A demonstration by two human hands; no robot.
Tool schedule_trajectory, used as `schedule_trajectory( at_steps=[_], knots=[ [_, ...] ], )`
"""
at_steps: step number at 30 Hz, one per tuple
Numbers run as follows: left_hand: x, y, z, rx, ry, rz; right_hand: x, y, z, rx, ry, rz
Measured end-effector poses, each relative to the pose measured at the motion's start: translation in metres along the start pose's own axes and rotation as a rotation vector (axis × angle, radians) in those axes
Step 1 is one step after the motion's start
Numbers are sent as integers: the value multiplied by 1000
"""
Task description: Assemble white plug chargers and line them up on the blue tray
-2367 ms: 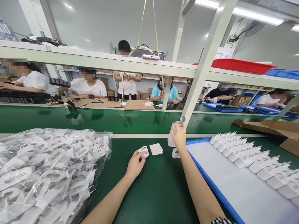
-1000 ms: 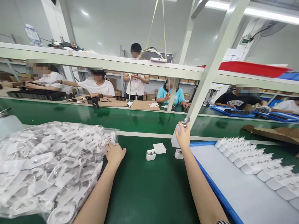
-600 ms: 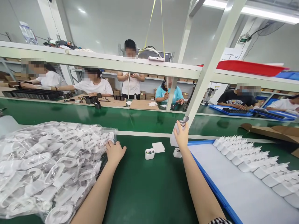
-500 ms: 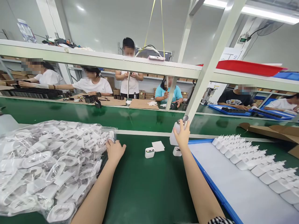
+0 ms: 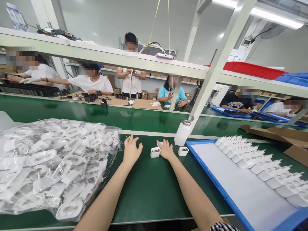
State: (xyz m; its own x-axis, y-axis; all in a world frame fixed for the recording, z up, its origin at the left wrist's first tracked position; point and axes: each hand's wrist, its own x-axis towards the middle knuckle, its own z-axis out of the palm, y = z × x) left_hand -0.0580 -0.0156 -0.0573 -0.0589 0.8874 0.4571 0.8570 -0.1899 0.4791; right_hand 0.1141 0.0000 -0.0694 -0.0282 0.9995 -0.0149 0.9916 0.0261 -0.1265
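Note:
My left hand [image 5: 132, 151] lies open on the green bench mat, fingers spread, just right of a clear plastic bag [image 5: 55, 166] packed with white moulded parts. My right hand [image 5: 166, 149] rests open a little further right, close behind a small white open-topped housing [image 5: 155, 152] with dark parts inside. A white paper square [image 5: 159, 144] is mostly hidden under that hand. Beyond its fingers stands a second small white housing [image 5: 183, 151]. A white dispenser bottle [image 5: 182, 134] with a metal pump top stands upright, touched by neither hand.
To the right, a blue-rimmed tray [image 5: 216, 189] holds rows of white plug-shaped parts [image 5: 243, 160]. Flattened cardboard [image 5: 276, 134] lies at the far right. A white shelf frame crosses above the bench, with co-workers at another bench beyond it.
My right hand has let go of the dispenser bottle, which now stands on the bench. My left hand has moved off the bag onto the mat, and the view has tilted slightly downward.

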Motion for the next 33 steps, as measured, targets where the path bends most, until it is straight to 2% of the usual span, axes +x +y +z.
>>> schedule_trajectory(
  at_steps=[5,11,14,16,17,18,20,22,23,27,30,33],
  knots=[
    [-9,12,-2,-148,-17,53,3,2,11,-32,-83,42],
    [-18,23,-1,-426,-129,79,2,0,14,34,-24,55],
    [-19,25,1,-648,-135,110,-2,2,7,228,128,56],
    [-19,25,3,-808,-157,119,-6,4,-3,472,247,16],
    [-18,26,3,-884,-181,118,-10,5,-9,620,254,-27],
    [-18,26,4,-955,-211,115,-13,5,-15,767,212,-86],
    [-19,28,5,-1069,-268,105,-20,3,-26,994,29,-221],
    [-20,30,7,-1142,-309,95,-26,0,-32,1094,-141,-339],
    [-20,31,7,-1165,-323,90,-28,-2,-34,1119,-181,-375],
    [-23,37,6,-1267,-396,65,-32,-8,-35,1191,-210,-352],
    [-24,40,4,-1406,-436,-11,-33,-8,-35,1210,-228,-341],
    [-22,40,2,-1493,-342,-138,-31,-3,-36,1197,-242,-399]
  ],
)
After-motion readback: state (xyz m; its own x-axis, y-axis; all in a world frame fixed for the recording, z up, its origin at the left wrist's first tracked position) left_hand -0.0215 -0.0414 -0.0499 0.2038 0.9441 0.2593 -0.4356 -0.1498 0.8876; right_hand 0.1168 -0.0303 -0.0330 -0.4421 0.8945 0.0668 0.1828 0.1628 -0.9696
